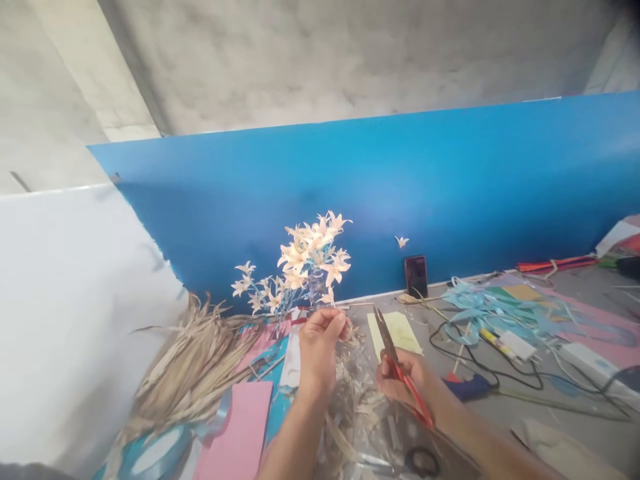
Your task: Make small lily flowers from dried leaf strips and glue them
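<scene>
My left hand (323, 343) is closed in a pinch just below a pale cream flower (328, 297); what its fingertips hold is too small to make out. Behind it, a bunch of cream flowers (313, 250) stands in a clear vase (316, 288). More small cream flowers (270, 293) on bluish stems are to the left. To the right, my right hand (407, 380) is wrapped round red-handled scissors (387, 340), whose blades point up and away. A pale yellow paper (397, 332) lies behind the scissors.
Dried husks (200, 367) pile up at left, beside pink sheets (240, 427) and a blue ribbon roll (157, 453). A phone (416, 275) leans on the blue panel (375, 187). At right are blue ribbons (480, 307), black cables and a blue glue gun (467, 387).
</scene>
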Available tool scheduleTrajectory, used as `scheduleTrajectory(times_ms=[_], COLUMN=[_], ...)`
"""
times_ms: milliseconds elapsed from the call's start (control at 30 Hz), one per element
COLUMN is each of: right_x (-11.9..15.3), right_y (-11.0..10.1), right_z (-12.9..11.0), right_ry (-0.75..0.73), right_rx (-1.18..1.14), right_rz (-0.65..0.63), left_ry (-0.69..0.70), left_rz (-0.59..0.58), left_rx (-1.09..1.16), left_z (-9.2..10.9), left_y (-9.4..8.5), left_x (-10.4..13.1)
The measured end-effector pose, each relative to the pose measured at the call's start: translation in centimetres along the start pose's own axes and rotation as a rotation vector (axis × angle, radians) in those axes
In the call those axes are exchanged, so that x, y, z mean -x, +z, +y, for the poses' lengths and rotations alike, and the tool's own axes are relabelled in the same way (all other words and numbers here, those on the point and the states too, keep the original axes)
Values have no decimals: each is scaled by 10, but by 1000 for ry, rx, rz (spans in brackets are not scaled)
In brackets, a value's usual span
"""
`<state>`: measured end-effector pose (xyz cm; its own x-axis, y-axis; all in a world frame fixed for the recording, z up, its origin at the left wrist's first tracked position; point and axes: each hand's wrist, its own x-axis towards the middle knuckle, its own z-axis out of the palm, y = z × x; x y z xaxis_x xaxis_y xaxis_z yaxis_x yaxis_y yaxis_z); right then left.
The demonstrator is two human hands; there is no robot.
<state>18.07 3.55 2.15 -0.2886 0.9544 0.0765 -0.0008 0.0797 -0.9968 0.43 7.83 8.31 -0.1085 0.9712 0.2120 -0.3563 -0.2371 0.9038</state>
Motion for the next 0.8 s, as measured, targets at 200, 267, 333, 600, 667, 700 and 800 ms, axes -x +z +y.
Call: scheduleTrajectory(times_ms=[200, 267, 333, 600, 667, 700, 800], right_x=[-4, -4, -3, 2, 1, 1, 3], right_y=[0, -4, -9, -15, -14, -14, -18], right_z=[10, 12, 15, 15, 15, 14, 7], right_ry=[51, 47, 48, 42, 50, 55, 61], right_rx=[82, 106, 118, 42, 49, 61, 169], right_rz=[48, 51, 47, 114, 119, 106, 24], left_ry=[-92, -177, -214, -178, -191, -178, -166], left_rz=[-26, -57, -66, -157, -221, -245, -254], left_rx=[18, 63, 83, -123, -208, -231, -252], left_z=[-3, -1, 1, -15, -20, -21, -16], left_y=[1, 3, 4, 10, 10, 9, 8], left_x=[0, 0, 1, 4, 4, 4, 2])
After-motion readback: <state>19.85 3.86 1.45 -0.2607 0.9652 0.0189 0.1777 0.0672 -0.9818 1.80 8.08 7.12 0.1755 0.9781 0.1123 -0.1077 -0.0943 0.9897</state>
